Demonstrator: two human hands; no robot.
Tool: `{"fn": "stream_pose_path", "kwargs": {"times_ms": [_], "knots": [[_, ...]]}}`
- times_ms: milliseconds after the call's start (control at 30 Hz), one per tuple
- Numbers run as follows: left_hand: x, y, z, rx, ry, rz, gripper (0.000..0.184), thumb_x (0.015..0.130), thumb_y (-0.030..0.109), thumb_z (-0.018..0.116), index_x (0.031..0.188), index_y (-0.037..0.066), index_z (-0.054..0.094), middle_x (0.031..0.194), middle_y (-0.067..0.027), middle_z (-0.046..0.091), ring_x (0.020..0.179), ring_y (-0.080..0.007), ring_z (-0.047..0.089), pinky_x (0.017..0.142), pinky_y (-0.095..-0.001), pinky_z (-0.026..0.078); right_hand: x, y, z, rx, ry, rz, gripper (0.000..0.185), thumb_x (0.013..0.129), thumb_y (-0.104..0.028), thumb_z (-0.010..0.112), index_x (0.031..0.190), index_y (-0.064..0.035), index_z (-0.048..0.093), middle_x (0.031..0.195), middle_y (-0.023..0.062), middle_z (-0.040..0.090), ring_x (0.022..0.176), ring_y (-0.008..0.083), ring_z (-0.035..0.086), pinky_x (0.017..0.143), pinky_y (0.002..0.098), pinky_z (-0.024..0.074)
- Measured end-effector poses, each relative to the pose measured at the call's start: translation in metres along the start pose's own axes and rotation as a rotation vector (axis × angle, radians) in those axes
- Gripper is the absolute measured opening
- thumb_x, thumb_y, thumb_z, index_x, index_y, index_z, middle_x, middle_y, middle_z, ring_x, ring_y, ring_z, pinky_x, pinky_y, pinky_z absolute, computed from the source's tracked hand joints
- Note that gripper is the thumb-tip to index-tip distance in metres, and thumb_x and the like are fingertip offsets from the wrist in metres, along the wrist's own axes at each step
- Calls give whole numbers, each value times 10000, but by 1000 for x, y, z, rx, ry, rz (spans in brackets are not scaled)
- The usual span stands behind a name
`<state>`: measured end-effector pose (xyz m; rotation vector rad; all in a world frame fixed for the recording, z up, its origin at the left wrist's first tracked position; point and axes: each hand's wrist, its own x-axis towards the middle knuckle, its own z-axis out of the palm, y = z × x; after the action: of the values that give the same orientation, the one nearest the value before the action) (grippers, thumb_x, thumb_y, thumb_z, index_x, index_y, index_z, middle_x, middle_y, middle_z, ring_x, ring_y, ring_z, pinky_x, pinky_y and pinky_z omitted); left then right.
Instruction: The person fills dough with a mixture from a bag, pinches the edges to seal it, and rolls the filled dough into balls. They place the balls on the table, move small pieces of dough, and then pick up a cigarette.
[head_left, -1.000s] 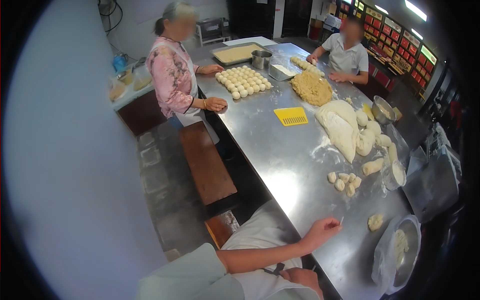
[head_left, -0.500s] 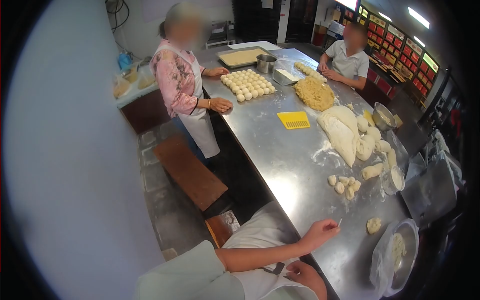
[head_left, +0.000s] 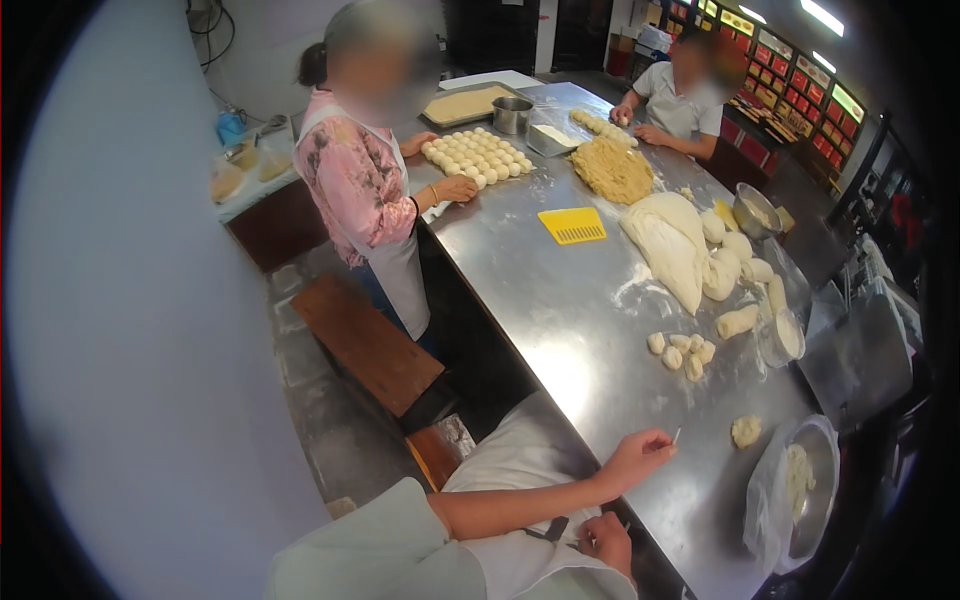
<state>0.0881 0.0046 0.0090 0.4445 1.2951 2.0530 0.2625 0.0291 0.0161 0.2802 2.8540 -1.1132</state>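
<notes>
My left hand (head_left: 638, 462) is raised over the near edge of the steel table (head_left: 585, 330), its fingers pinched around a thin white stick (head_left: 676, 436). My right hand (head_left: 606, 543) rests low by my lap, fingers curled beside a dark strap (head_left: 549, 529) on my white apron (head_left: 510, 565); whatever it holds is hidden. To the right of my left hand sits a small lump of dough (head_left: 746, 431). Beyond that stands a metal bowl (head_left: 826, 470) lined with a plastic bag, with pale dough inside. Several small dough pieces (head_left: 684, 350) lie farther up the table.
A large dough sheet (head_left: 668, 245), a yellow scraper (head_left: 573, 226) and a brown dough mass (head_left: 612, 170) lie mid-table. One person in a floral top (head_left: 360, 175) stands by rows of dough balls (head_left: 478, 155). Another person in white (head_left: 685, 110) sits opposite. A wooden bench (head_left: 365, 340) stands left.
The view has shifted slightly. The floral-sleeved person leans closer, a hand now touching the dough balls. The person in white has moved their hands apart, one at the dough pieces. My hands stay nearly still.
</notes>
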Motion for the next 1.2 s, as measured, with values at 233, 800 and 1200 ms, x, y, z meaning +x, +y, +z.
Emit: {"fn": "stream_pose_path", "kwargs": {"times_ms": [233, 800, 1200], "knots": [[-5, -6, 7, -15, -49, -22, 238, 1019, 224, 700, 1098, 0, 689, 935, 28, 651, 845, -49, 564, 760, -228, 477, -8, -35, -29, -318, -196, -2, 129, 821, -135, 744, 938, -159, 790, 884, 102, 629, 844, 312, 677, 746, 443, 538], [5, -10, -1, -69, -24, -12, 220, 1013, 192, 708, 1121, 2, 692, 937, 16, 661, 839, -48, 568, 750, -221, 479, 2, -15, -2, -598, -517, 295, 205, 908, -292, 644, 980, -114, 716, 803, 109, 720, 806, 391, 728, 709, 521, 576], [-1, 8, 3, -132, -23, -172, 237, 995, 187, 724, 1154, 14, 687, 966, -13, 699, 846, -75, 619, 756, -238, 496, -17, 26, 59, 91, -261, 430, 317, 927, -206, 561, 1101, 48, 636, 1171, 320, 639, 1142, 467, 626, 992, 528, 507]]}}
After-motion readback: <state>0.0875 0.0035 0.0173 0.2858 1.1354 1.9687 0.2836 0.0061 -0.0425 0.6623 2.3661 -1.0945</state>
